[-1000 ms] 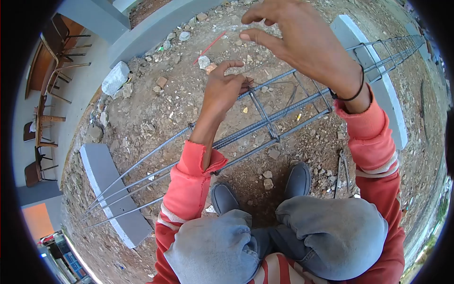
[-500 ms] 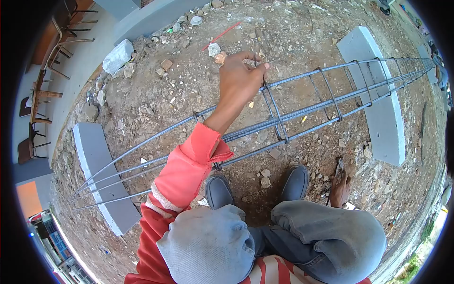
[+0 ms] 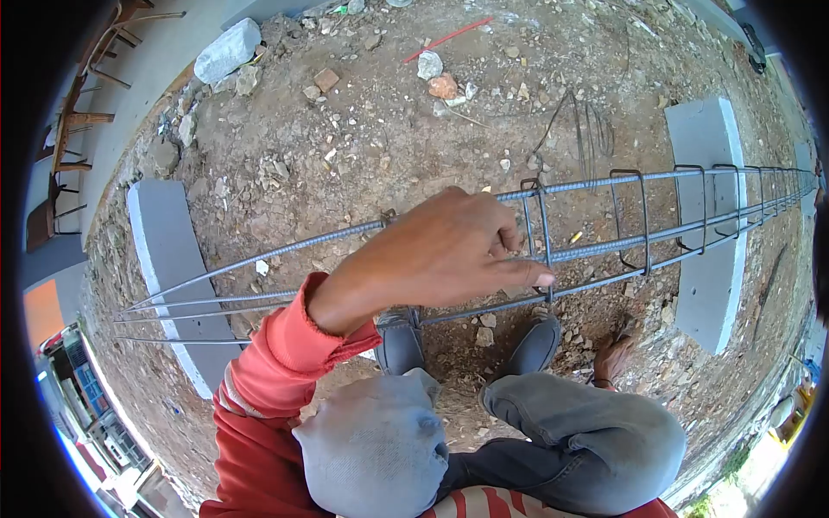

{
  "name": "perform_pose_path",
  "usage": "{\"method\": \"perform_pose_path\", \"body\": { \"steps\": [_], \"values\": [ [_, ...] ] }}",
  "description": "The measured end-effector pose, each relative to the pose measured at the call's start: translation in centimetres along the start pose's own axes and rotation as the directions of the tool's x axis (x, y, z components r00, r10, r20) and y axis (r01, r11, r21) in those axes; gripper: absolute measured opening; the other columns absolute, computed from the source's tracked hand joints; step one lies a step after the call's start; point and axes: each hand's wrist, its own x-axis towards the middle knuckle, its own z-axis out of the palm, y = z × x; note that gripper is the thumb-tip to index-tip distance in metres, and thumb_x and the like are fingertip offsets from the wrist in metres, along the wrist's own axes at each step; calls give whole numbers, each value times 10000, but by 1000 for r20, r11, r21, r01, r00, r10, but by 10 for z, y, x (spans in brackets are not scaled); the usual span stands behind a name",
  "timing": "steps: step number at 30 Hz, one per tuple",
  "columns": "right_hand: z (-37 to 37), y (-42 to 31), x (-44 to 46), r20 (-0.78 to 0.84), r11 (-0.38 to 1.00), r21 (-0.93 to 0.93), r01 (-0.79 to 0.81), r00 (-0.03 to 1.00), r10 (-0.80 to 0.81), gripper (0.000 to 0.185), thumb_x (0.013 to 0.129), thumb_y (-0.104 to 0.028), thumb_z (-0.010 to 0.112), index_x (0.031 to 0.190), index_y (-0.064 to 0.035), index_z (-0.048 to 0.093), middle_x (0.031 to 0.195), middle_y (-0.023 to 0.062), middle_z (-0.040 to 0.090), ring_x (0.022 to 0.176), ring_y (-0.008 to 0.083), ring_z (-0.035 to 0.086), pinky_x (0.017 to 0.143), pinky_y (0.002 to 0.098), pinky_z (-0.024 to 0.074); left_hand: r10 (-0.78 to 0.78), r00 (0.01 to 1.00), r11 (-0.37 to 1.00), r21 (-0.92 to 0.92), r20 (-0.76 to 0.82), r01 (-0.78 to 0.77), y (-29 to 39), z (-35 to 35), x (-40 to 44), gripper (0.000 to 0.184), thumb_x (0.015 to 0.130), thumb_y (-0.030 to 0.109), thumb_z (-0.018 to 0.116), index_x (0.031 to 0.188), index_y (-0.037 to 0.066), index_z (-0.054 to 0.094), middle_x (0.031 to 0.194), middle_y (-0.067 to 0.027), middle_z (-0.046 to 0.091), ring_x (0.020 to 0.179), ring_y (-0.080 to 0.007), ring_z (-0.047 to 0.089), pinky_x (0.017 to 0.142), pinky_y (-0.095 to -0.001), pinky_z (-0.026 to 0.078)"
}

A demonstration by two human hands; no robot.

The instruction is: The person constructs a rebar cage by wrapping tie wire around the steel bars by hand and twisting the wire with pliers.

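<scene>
My left hand (image 3: 458, 246) reaches over the steel rebar cage, its fingers curled and the thumb stretched toward a stirrup (image 3: 546, 226). Whatever it pinches, if anything, is hidden. The cage's ribbed bars (image 3: 596, 250) run across the view, with the stirrups looped around them. Low on the right, beside my boot (image 3: 531, 345), my right hand (image 3: 611, 361) is near the ground. It grips dark pliers (image 3: 628, 326), only partly visible and hard to distinguish from the soil.
Grey concrete blocks support the cage at the left (image 3: 177, 268) and right (image 3: 704, 224). Loose thin wire (image 3: 587, 138) lies on the stony ground beyond it. A red strip (image 3: 449, 39), several stones and a large white rock (image 3: 227, 52) lie farther off. Chairs stand at the upper left.
My left hand has come down and nearer, from holding a thin wire above the top bar to over the middle bars near the stirrup. The view has shifted. My right hand stays low.
</scene>
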Motion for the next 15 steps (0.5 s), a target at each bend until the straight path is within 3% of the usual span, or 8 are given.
{"method": "perform_pose_path", "body": {
  "steps": [1,4,6,7,8,9,11,15],
  "values": [
    [1,6,3,20,1000,-5,-10,1000,10,538,942,-218,574,1395,26,419,1163,297,572,1005,479,554,876,547,434,40,999,991,129,28,-43,3,7,-1,823,884,599,658,1275,-116,537,991,-264,698,883,-343,703,778,-440,541],
    [-8,16,16,109,1000,-3,7,994,-6,516,952,-202,547,1387,43,415,1155,318,582,976,495,560,862,555,434,-37,998,997,71,-54,41,-10,51,8,1055,873,732,548,1343,-204,416,1185,-375,603,1070,-432,650,915,-474,508],
    [-49,-7,24,258,994,55,92,961,-103,502,959,-191,528,1381,55,412,1150,331,588,957,506,564,852,560,434,-248,960,915,-293,130,277,-6,53,31,1214,830,783,542,1355,-284,299,1299,-442,487,1218,-473,556,1005,-469,463],
    [-97,-52,31,431,991,134,6,900,-64,435,929,-125,493,1326,45,440,947,327,620,820,516,588,738,563,461,-310,928,828,-422,206,370,-1,46,40,1195,811,764,575,1354,-270,319,1293,-429,502,1200,-481,563,987,-468,470],
    [-140,-85,32,490,972,133,195,839,-235,348,902,-97,499,1226,27,474,850,312,605,751,519,582,666,569,448,-354,891,711,-536,285,454,5,38,49,1178,792,745,607,1353,-256,338,1286,-415,517,1182,-488,570,969,-467,478],
    [-181,-114,34,528,944,91,316,788,-315,318,887,-78,504,1190,17,480,843,310,597,738,520,578,660,577,436,-411,891,670,-598,193,439,5,51,63,1111,806,655,627,1363,-250,301,1098,-349,602,1053,-441,636,880,-452,519],
    [-257,-177,39,614,890,28,454,695,-374,318,856,-39,510,1169,13,480,829,304,589,737,518,575,662,583,426,-496,863,634,-640,94,434,4,72,84,1007,822,515,647,1431,-159,212,920,-253,699,920,-388,704,790,-444,558],
    [-376,-286,49,606,652,44,757,498,-620,547,777,99,493,1317,22,452,1060,270,546,938,483,558,771,542,451,-552,833,648,-649,-40,398,19,85,74,882,835,363,588,1513,84,99,983,-222,710,955,-406,690,807,-465,540]
  ]
}}
